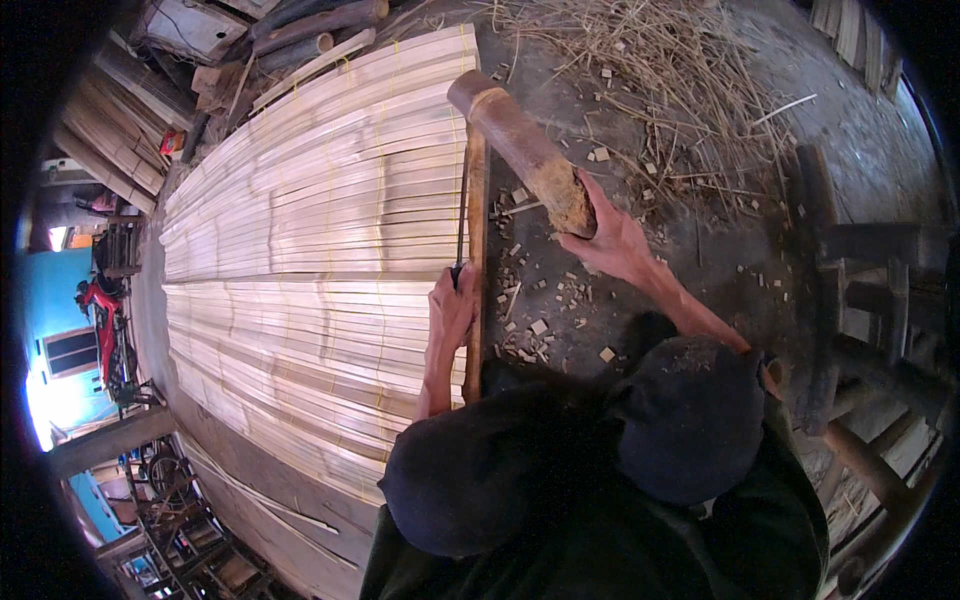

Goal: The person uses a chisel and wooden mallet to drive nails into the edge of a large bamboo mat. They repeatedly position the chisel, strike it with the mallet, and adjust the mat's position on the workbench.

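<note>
My left hand is closed around the handle of a long thin dark blade. The blade lies along a narrow upright bamboo strip at the right edge of the mat. My right hand grips the rough brown end of a thick bamboo log, which slants up and to the left over the top of the strip and blade. My dark-clothed knees fill the lower middle of the view.
A wide mat of pale bamboo slats bound with yellow cords spreads to the left. Wood chips litter the dirt floor. Dry straw lies beyond, a dark wooden frame stands right, stacked slats upper left.
</note>
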### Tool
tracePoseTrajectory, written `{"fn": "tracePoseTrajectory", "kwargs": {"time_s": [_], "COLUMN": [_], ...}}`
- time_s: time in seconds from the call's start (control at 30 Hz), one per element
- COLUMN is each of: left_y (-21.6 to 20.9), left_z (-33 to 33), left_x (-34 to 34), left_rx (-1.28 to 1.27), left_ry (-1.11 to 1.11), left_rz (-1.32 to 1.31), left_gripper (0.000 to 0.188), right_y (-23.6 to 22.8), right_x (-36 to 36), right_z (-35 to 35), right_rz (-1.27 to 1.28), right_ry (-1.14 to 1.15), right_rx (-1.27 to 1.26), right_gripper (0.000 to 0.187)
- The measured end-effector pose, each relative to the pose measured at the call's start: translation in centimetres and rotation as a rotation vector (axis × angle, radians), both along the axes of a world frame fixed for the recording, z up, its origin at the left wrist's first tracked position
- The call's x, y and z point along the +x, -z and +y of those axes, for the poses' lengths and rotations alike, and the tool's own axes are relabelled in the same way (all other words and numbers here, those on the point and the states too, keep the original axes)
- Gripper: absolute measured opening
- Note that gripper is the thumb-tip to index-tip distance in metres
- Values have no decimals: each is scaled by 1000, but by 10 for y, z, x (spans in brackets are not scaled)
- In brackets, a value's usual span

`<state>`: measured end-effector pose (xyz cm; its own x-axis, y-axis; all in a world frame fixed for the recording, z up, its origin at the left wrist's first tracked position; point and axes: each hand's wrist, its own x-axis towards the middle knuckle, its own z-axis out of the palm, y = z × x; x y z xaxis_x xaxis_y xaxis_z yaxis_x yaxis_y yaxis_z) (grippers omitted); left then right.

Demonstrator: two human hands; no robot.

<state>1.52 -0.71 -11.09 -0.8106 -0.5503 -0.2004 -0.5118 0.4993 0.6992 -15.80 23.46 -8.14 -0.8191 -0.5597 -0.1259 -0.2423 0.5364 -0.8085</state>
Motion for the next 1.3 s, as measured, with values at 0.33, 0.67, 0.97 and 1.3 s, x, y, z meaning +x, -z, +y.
{"fn": "tracePoseTrajectory", "kwargs": {"time_s": [0.33,0.67,0.97,1.3], "left_y": [-46,-48,-24,-12], "left_z": [14,21,20,18], "left_x": [-12,-18,5,2], "left_rx": [277,285,244,101], "left_ry": [-128,-134,-118,-44], "left_rz": [-136,-168,-126,-59], "left_gripper": [48,49,47,40], "right_y": [-45,-74,-204,6], "right_x": [-21,-30,-65,-14], "right_z": [14,7,-44,-25], "right_rz": [187,366,624,92], "right_ry": [26,84,224,-203], "right_rx": [-104,-216,-615,140], "right_gripper": [96,93,95,101]}}
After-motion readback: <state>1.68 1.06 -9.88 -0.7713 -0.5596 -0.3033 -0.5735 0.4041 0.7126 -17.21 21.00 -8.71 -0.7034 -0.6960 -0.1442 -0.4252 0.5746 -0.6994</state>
